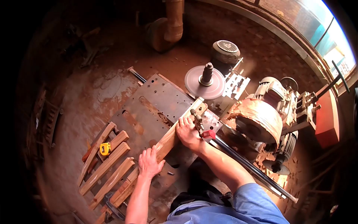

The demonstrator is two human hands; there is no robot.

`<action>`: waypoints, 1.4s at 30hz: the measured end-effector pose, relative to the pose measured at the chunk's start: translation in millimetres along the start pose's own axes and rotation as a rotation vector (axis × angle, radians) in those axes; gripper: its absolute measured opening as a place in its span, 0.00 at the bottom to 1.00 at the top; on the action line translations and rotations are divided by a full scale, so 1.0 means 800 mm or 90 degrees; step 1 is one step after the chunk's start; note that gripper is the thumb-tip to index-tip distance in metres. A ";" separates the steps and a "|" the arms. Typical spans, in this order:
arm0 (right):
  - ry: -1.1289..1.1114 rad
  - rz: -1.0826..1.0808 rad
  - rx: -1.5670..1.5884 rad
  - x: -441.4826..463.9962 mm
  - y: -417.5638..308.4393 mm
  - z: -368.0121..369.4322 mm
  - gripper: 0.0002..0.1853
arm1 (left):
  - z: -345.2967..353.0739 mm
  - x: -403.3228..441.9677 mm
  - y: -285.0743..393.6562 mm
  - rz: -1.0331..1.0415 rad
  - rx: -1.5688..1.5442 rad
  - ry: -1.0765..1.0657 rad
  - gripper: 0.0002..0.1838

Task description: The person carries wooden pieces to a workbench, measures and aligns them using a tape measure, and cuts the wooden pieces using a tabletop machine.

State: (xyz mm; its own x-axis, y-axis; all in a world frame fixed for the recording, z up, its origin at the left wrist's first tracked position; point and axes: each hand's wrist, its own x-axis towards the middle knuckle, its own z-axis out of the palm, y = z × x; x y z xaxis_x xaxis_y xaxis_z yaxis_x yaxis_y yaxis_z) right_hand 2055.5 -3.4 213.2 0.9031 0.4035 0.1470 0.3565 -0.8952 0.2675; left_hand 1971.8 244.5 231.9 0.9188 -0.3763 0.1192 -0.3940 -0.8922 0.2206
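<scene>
A long wooden bar (169, 143) lies slantwise across the metal machine table (167, 91). My left hand (149, 163) grips its near end, fingers over the top and thumb along the side. Further up the bar, my right hand (187, 133) holds it with the fingers curled over its edge. Right beside those fingers stands a toggle clamp (197, 117) with a red handle (209, 134). The bar's far end points towards a round disc blade (201, 84) on an upright spindle. Whether the clamp presses on the bar, I cannot tell.
Several cut wooden pieces (106, 168) lie on the left, with a yellow tape measure (105, 149) among them. A black guide rail (250, 164) runs along the right. Motors (270, 89), a guarded machine head (257, 117) and a smaller toothed blade (276, 167) stand beyond it.
</scene>
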 end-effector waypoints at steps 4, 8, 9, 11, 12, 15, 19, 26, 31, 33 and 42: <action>-0.010 -0.007 -0.017 0.033 -0.008 0.001 0.23 | -0.003 0.017 -0.030 -0.004 -0.005 -0.002 0.47; -0.030 -0.001 0.001 0.069 -0.016 0.018 0.24 | -0.003 0.036 -0.057 0.000 -0.003 0.007 0.46; -0.030 0.002 0.005 0.080 -0.019 0.022 0.24 | -0.007 0.041 -0.067 -0.002 -0.001 0.006 0.46; -0.053 0.000 0.024 0.100 -0.022 0.019 0.25 | -0.011 0.052 -0.082 -0.004 -0.004 0.006 0.46; -0.042 -0.015 0.040 0.105 -0.019 0.017 0.24 | -0.014 0.057 -0.088 -0.010 -0.003 0.008 0.47; 0.126 0.004 0.191 0.113 -0.020 0.054 0.19 | -0.021 0.071 -0.110 -0.058 0.001 -0.042 0.45; 0.266 -0.112 0.386 0.149 -0.003 0.031 0.11 | -0.040 0.097 -0.119 -0.212 -0.144 -0.083 0.41; -0.056 -0.024 0.308 0.141 -0.030 -0.007 0.42 | -0.026 0.146 -0.129 -0.269 -0.259 -0.208 0.25; 0.090 -0.083 0.538 0.096 -0.056 -0.057 0.39 | -0.053 0.179 -0.128 -0.287 -0.292 -0.209 0.23; 0.131 -0.077 0.590 0.083 -0.066 -0.067 0.35 | -0.081 0.187 -0.138 -0.220 -0.295 -0.253 0.24; 0.037 -0.116 0.565 0.114 -0.113 -0.067 0.27 | -0.226 -0.023 -0.299 -0.149 -0.042 0.011 0.24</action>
State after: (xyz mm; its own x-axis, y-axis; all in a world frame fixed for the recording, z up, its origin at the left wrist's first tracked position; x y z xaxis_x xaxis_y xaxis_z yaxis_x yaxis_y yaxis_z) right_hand 2093.0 124.5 253.6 0.8096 0.5410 0.2279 0.5679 -0.6235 -0.5372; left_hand 2045.2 510.1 352.1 0.9850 -0.1564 0.0734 -0.1716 -0.9364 0.3062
